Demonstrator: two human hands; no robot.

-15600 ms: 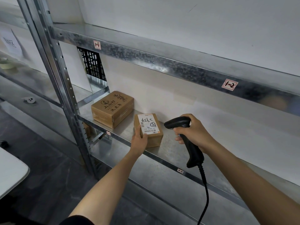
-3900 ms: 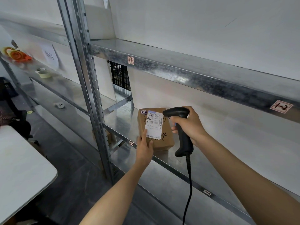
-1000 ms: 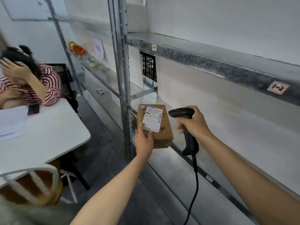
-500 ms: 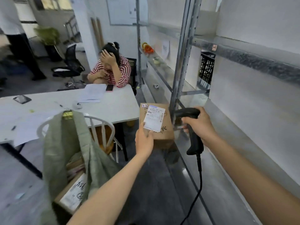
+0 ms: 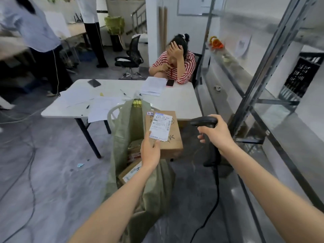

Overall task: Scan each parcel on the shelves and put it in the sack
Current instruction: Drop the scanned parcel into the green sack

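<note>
1. The left hand (image 5: 150,151) gripped the parcel (image 5: 173,142) by its near edge, thumb on the label.
2. The parcel hung above the open sack (image 5: 126,130), over its right rim, with its long axis pointing away from the person.
3. The right hand (image 5: 215,135), off to the right, clasped the scanner (image 5: 204,122), so the left was nearer the sack.

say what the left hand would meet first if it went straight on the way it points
Probably the raised far edge of the green sack, at the white chair, with the white table behind. The cardboard parcel in the left hand would touch first; depth is unclear.
</note>
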